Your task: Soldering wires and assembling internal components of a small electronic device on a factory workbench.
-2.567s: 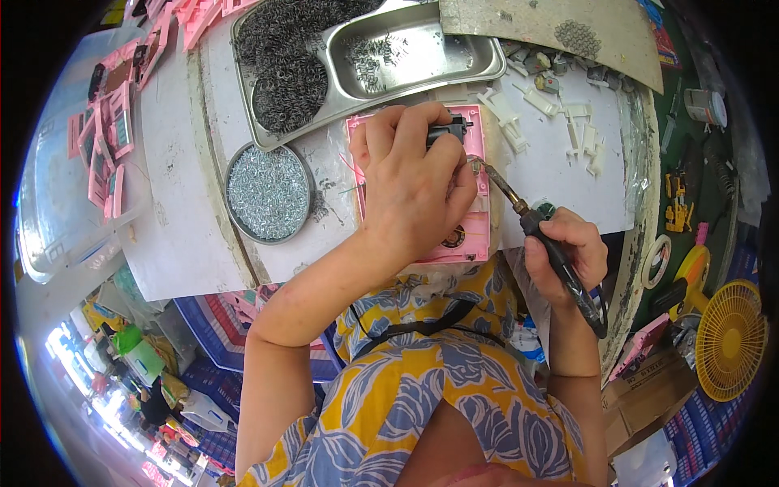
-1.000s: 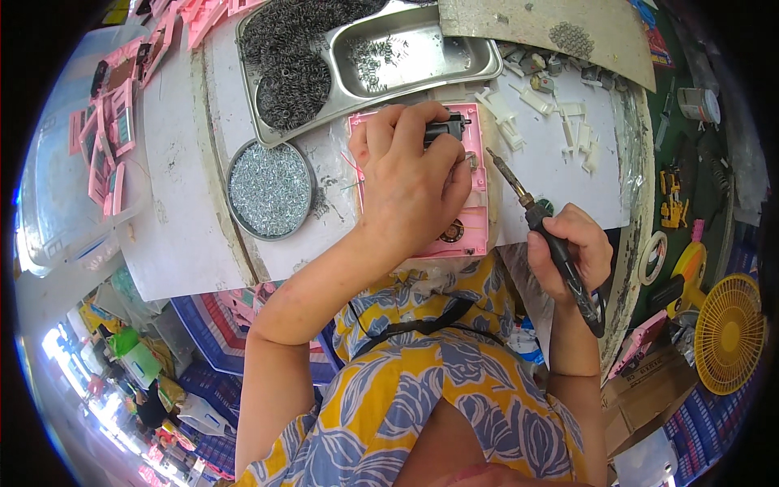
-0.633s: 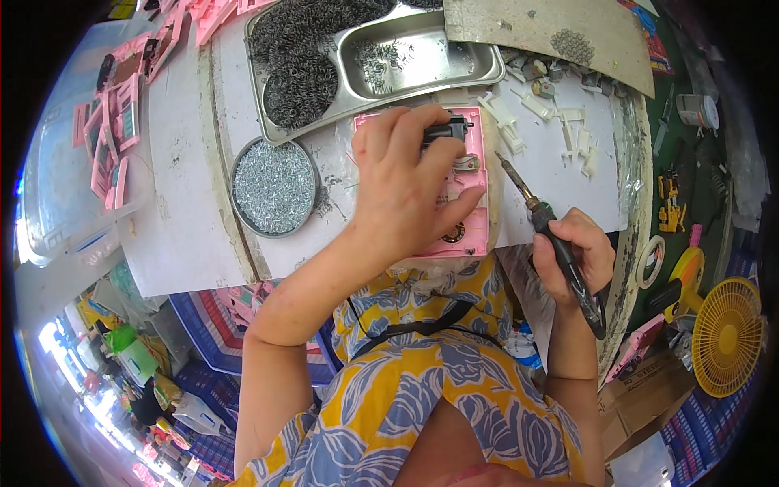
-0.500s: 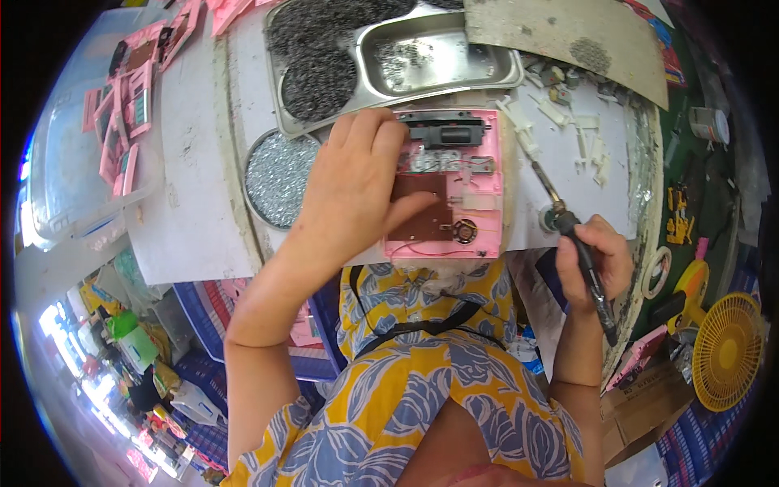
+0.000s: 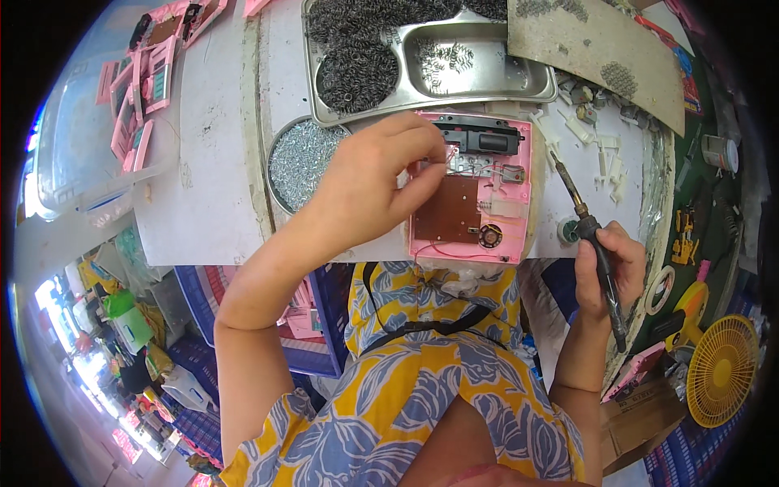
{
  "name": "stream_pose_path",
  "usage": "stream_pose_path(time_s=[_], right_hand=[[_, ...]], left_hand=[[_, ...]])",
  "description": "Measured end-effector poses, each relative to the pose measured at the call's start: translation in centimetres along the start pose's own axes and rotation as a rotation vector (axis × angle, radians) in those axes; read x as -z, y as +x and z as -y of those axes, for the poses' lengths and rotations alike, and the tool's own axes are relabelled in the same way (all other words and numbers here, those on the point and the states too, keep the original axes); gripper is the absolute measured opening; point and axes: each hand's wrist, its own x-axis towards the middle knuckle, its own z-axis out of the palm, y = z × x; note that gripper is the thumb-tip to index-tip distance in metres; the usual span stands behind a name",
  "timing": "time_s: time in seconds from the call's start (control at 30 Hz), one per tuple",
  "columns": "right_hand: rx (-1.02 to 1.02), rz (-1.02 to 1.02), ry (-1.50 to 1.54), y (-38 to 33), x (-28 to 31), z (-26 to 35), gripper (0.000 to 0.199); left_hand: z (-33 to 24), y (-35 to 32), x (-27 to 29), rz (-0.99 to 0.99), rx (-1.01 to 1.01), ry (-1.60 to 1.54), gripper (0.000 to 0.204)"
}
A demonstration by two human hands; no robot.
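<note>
A pink plastic casing [image 5: 514, 237] lies at the table's front edge, holding a brown circuit board [image 5: 446, 213], a black mechanism [image 5: 487, 140], a small round speaker [image 5: 490, 235] and thin red wires. Over its upper left part is my left hand [image 5: 377, 174], thumb and forefinger brought together in a pinch beside the wires. What sits between those fingertips is too small to make out. My right hand [image 5: 610, 268] grips a soldering iron [image 5: 602, 264] by its black handle, right of the casing. Its metal tip points up and away, apart from the casing.
Behind the casing stands a steel tray [image 5: 406, 105] of small dark springs, partly under a board [image 5: 592, 57]. A round dish [image 5: 280, 174] of screws sits left. White plastic parts [image 5: 604, 158] lie right; pink casings [image 5: 134, 114] fill the far-left bin. A yellow fan [image 5: 722, 369] stands lower right.
My left hand has lifted off the brown board, and its fingers have drawn into a pinch near the wires. The soldering iron stays in my right hand. The whole view has shifted slightly.
</note>
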Motion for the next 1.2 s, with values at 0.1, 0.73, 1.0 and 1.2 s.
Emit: stream_pose_path(time_s=[0.1, 0.73, 1.0, 1.2], right_hand=[[-0.065, -0.069, 0.079, -0.4, -1.4, 0.2, 0.039], [-0.272, 0.112, 0.411, 6.3, -9.7, 1.1, 0.052], [-0.254, 0.067, 0.372, 6.1, -9.9, 1.2, 0.050], [-0.032, 0.020, -0.003, 5.1, -10.3, 0.8, 0.052]], left_hand=[[-0.4, 0.0, -2.7, -0.035, 0.334, -0.516, 0.006], [-0.4, -0.5, -4.1, -0.133, 0.363, -0.600, 0.014], [-0.4, -0.3, -4.3, -0.109, 0.390, -0.728, 0.014], [-0.1, -0.2, -4.7, -0.166, 0.415, -0.744, 0.013]])
